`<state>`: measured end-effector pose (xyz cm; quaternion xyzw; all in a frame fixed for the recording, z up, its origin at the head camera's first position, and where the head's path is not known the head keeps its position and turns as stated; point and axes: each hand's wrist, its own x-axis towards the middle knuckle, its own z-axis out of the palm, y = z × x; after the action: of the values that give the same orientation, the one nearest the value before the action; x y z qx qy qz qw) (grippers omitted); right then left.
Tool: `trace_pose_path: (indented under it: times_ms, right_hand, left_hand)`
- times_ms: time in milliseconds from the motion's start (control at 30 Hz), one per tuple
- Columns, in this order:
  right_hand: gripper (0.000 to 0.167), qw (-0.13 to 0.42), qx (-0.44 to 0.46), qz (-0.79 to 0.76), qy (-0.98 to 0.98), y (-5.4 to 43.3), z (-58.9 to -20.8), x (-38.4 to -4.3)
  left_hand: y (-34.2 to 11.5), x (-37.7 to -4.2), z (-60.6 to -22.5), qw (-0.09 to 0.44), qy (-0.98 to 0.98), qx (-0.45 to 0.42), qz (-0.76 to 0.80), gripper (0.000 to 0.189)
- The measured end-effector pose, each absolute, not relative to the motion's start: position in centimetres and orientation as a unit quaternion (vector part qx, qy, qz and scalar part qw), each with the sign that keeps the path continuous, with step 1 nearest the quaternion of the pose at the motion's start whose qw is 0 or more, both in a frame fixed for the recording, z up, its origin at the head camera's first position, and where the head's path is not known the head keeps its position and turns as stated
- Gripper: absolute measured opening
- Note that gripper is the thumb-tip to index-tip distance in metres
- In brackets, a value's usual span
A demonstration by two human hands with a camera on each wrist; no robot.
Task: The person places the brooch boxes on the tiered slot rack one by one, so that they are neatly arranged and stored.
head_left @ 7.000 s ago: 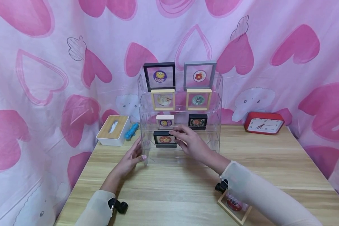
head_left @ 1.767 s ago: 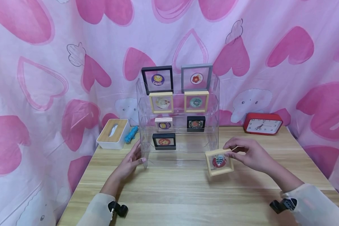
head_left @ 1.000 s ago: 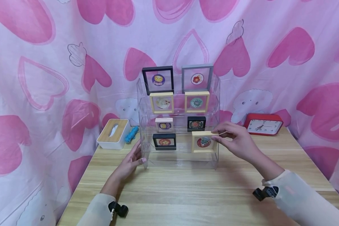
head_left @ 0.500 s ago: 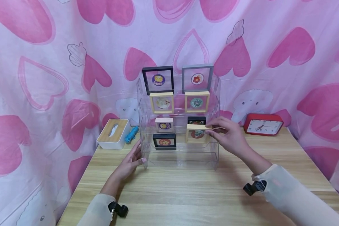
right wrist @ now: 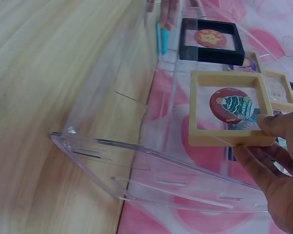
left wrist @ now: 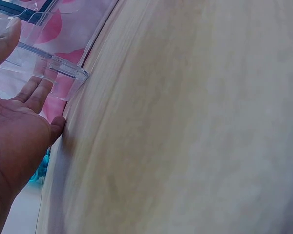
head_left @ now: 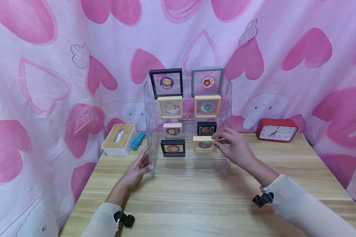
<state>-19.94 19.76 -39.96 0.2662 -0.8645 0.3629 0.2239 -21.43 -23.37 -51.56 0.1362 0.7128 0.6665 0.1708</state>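
Note:
My right hand (head_left: pixel 232 146) pinches the right top corner of a pale wooden frame (right wrist: pixel 229 131) between thumb and fingers. A red round badge with a green tree (right wrist: pixel 230 106) shows inside it. The frame stands upright at the lowest occupied tier of a clear acrylic display stand (head_left: pixel 188 171), right of a black frame (head_left: pixel 172 155) with a star badge. My left hand (head_left: pixel 136 169) rests against the stand's left side, thumb at the front edge, other fingers extended along the outside; the left wrist view shows its open palm.
Higher tiers bear a white frame (head_left: pixel 172 125), a small black frame (head_left: pixel 207 124), two pale wooden frames, a large black frame (head_left: pixel 166 70) and a grey frame (head_left: pixel 208 69). A tissue box (head_left: pixel 117 151) and blue cord bundle (head_left: pixel 138 141) lie left; a red clock (head_left: pixel 277 130) stands right.
My right hand has brought the wooden frame from the table at the lower right up and left to the stand, then lowered it slightly there. The left hand has stayed at the stand's side.

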Motion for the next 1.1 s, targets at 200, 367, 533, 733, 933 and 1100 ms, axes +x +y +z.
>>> trace_pose_path:
  times_ms: [200, 367, 533, 733, 933, 1100]
  right_hand:
    - [0.034, 0.216, 0.261, 0.332, -0.88, 19.5, -40.9, -19.8]
    - [0.033, 0.229, 0.266, 0.319, -0.88, 19.4, -41.2, -19.7]
    - [0.031, 0.238, 0.263, 0.29, -0.889, 19.4, -41.1, -19.6]
    - [0.03, 0.227, 0.246, 0.214, -0.918, 19.2, -40.6, -19.2]
    - [0.03, 0.22, 0.242, 0.186, -0.926, 19.1, -40.3, -18.9]
    - [0.032, 0.234, 0.247, 0.175, -0.924, 19.2, -40.3, -18.7]
  left_hand:
    - [-23.3, -21.3, -51.6, 0.174, 0.711, 0.14, 0.667, 0.096]
    - [-23.1, -21.3, -51.5, 0.175, 0.713, 0.132, 0.666, 0.094]
    - [-23.1, -21.3, -51.5, 0.177, 0.714, 0.127, 0.665, 0.093]
    - [-23.1, -21.5, -51.5, 0.177, 0.712, 0.128, 0.667, 0.093]
    - [-23.1, -21.5, -51.5, 0.176, 0.711, 0.127, 0.669, 0.094]
    - [-23.1, -21.4, -51.2, 0.172, 0.719, 0.122, 0.662, 0.095]
